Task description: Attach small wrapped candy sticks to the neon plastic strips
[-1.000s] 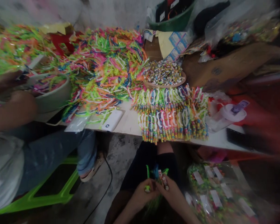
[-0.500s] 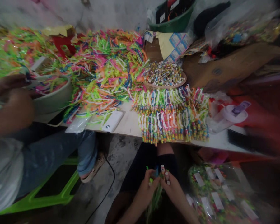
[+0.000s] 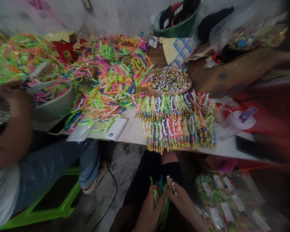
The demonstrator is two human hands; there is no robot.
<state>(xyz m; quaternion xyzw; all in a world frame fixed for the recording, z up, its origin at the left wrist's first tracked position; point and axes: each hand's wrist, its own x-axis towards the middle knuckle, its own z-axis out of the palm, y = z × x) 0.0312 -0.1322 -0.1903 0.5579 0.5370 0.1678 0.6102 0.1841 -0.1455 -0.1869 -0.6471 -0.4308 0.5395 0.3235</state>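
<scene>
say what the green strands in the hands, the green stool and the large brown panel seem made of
Green strands: perhaps plastic film or ribbon, being narrow and limp; blur hides the finish.
Green stool: likely moulded plastic, smooth with a slight sheen and uniform colour.
Brown panel: probably cardboard, matte, with a dark printed-looking mark.

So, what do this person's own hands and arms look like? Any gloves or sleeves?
The left hand and right hand are bare, without gloves. No sleeve or watch shows on the visible forearms. It's too dim to make out any rings.
</scene>
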